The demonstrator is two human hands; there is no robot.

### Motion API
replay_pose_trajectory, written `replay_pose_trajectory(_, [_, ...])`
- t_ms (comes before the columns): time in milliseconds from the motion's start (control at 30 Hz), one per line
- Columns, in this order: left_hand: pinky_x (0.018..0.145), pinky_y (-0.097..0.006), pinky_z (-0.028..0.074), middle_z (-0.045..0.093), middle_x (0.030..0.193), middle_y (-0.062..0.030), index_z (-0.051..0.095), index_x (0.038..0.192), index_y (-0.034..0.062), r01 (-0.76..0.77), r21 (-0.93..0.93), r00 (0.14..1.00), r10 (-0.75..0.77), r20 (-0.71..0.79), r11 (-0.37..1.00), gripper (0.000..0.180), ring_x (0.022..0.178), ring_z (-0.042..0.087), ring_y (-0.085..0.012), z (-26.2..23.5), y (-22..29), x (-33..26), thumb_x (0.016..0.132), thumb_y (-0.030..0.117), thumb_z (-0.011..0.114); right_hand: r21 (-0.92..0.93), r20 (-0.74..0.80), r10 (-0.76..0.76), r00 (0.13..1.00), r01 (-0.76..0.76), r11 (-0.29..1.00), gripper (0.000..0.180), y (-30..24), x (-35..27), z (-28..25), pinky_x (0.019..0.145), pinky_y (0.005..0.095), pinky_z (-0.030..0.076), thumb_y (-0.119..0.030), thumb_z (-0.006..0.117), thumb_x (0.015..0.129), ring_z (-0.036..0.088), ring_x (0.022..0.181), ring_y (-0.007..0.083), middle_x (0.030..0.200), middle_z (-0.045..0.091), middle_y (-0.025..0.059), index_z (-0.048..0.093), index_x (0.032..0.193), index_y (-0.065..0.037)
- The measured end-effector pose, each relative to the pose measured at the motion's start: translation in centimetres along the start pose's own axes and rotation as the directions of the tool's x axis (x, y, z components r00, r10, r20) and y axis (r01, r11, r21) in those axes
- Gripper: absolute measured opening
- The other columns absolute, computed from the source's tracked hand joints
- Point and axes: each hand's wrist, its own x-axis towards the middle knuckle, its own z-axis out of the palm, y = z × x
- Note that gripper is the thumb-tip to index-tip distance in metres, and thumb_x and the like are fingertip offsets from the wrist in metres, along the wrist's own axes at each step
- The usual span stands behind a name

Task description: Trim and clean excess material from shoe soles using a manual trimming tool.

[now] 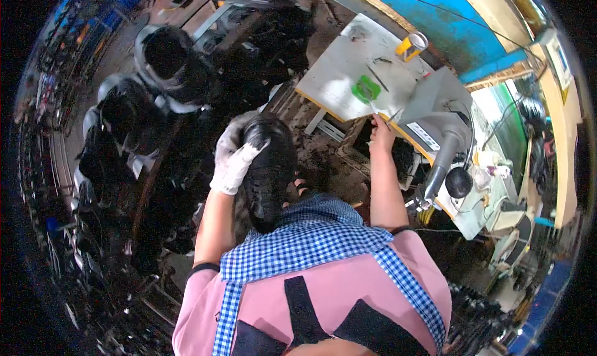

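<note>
A black shoe (269,169) is gripped by my left hand (234,158), which wears a whitish work glove. The shoe stands lengthwise in front of my apron, and the gloved fingers press against its upper end. My bare right hand (381,135) is closed at the front edge of the white-topped table, around a thin pale handle, perhaps a brush (374,108). The far end of that tool reaches a small bright green container (365,90) lying on the table. What is inside the container is too small to make out.
Beyond the green container, the white tabletop (333,63) bears a dark thin tool (378,79) and a yellow can (411,46). A grey machine with a pipe (444,150) stands at the right. Several black shoes or boots (168,63) are stacked at my left.
</note>
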Motion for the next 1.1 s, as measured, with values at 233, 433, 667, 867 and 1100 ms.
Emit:
replay_pose_trajectory(233, [0.091, -0.029, 0.046, 0.056, 0.120, -0.0054, 0.051, 0.126, 0.0025, -0.019, -0.154, 0.980, 0.048, 0.192, 0.988, 0.063, 0.109, 0.052, -0.0144, 0.8, 0.4, 0.7, 0.075, 0.033, 0.074, -0.007, 0.593, 0.050, 0.804, -0.057, 0.998, 0.013, -9.8, -13.6, 0.0, 0.041, 0.0171, 0.025, -0.011, 0.066, 0.084, 0.039, 0.048, 0.0013, 0.067, 0.054, -0.0035, 0.066, 0.091, 0.001])
replay_pose_trajectory(433, [0.097, -0.031, 0.039, 0.059, 0.111, -0.0063, 0.055, 0.118, 0.0006, 0.025, -0.242, 0.985, 0.016, 0.169, 0.970, 0.057, 0.104, 0.054, -0.0151, 1.9, 1.3, 0.2, 0.073, 0.027, 0.076, -0.122, 0.735, 0.002, 0.678, 0.130, 0.984, 0.014, -11.9, -16.1, 0.0, 0.046, 0.0160, 0.030, -0.012, 0.066, 0.085, 0.040, 0.052, 0.0006, 0.072, 0.058, -0.0023, 0.067, 0.093, -0.001])
replay_pose_trajectory(667, [0.095, -0.030, 0.041, 0.060, 0.109, -0.0058, 0.055, 0.118, 0.0005, 0.027, -0.286, 0.985, 0.024, 0.172, 0.958, 0.059, 0.102, 0.055, -0.0147, 1.5, 0.9, 0.0, 0.071, 0.029, 0.077, 0.001, 0.763, -0.475, 0.438, 0.734, 0.679, 0.008, -10.9, -15.7, 0.2, 0.047, 0.0176, 0.033, -0.010, 0.066, 0.086, 0.044, 0.055, 0.0016, 0.079, 0.061, -0.0036, 0.070, 0.088, -0.004])
replay_pose_trajectory(867, [0.097, -0.031, 0.041, 0.060, 0.113, -0.0074, 0.054, 0.120, -0.0002, 0.007, -0.246, 0.985, 0.036, 0.168, 0.969, 0.060, 0.104, 0.055, -0.0160, 1.2, 1.9, -0.3, 0.072, 0.027, 0.076, -0.083, 0.439, -0.129, 0.889, 0.184, 0.979, 0.011, -8.6, -10.1, -0.2, 0.040, 0.0189, 0.021, -0.015, 0.067, 0.084, 0.031, 0.044, 0.0016, 0.065, 0.048, -0.0058, 0.065, 0.085, -0.004])
replay_pose_trajectory(1100, [0.098, -0.031, 0.039, 0.061, 0.113, -0.0072, 0.054, 0.122, -0.0003, -0.037, -0.109, 0.990, 0.051, 0.130, 0.993, 0.057, 0.106, 0.055, -0.0159, 0.7, 2.8, -1.0, 0.074, 0.024, 0.074, -0.053, -0.025, -0.022, 0.999, 0.021, 0.998, 0.018, 0.1, 4.3, 0.2, 0.035, 0.0224, 0.019, -0.016, 0.072, 0.076, 0.031, 0.039, 0.0060, 0.056, 0.044, -0.0047, 0.057, 0.068, -0.011])
